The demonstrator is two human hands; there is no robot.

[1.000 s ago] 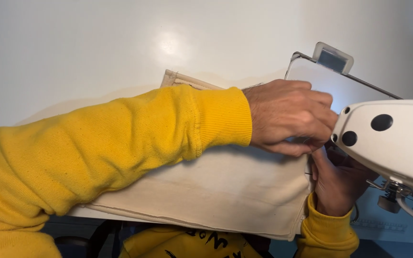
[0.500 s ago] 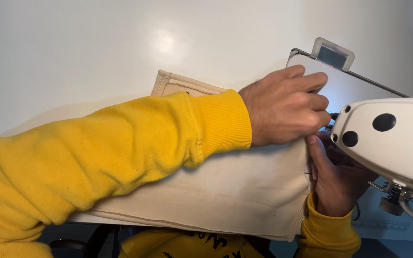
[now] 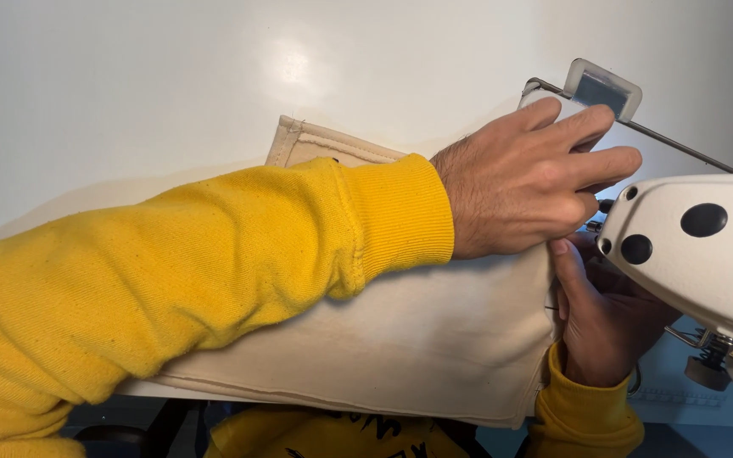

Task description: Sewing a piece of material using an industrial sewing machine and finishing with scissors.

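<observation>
- Since earlier, your left hand (image 3: 528, 182) slid farther over, flat on the cream fabric (image 3: 417, 339).
- Fabric's long axis runs toward the sewing machine (image 3: 697, 246).
- Your right hand (image 3: 595, 318) pinches its edge.

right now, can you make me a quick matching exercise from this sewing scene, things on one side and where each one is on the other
Things:
1. left hand
2. right hand
3. cream fabric
4. sewing machine head

Places:
A. spread on the white table, under the yellow sleeve
B. at the right edge of the view, white with dark round spots
C. flat on top of the fabric, fingers stretched toward the machine
D. at the fabric's right edge, partly under the machine head

Pairs: 1-C, 2-D, 3-A, 4-B
</observation>
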